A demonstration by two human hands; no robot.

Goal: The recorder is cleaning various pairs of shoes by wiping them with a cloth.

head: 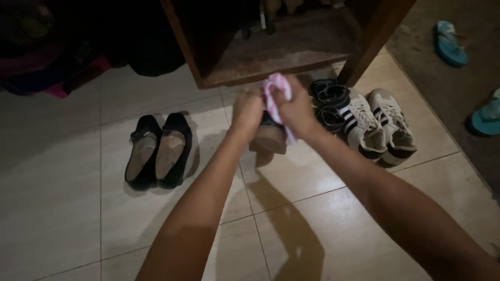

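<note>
Left hand [246, 109] grips a heeled shoe [268, 136]; right hand [295, 110] is closed on a pink cloth [277, 88] against it. Advise steady hold, firm strokes.

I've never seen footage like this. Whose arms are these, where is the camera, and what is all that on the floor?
There is no machine here: the camera sits on a person's head and looks down at their own two bare arms. The left hand holds a brown-soled shoe up off the tiled floor; the right hand presses a pink cloth against it. On the tiles lie black flat shoes, white striped sneakers and black sandals, below a wooden shelf. Turquoise flip-flops lie on the darker floor to the right.
</note>
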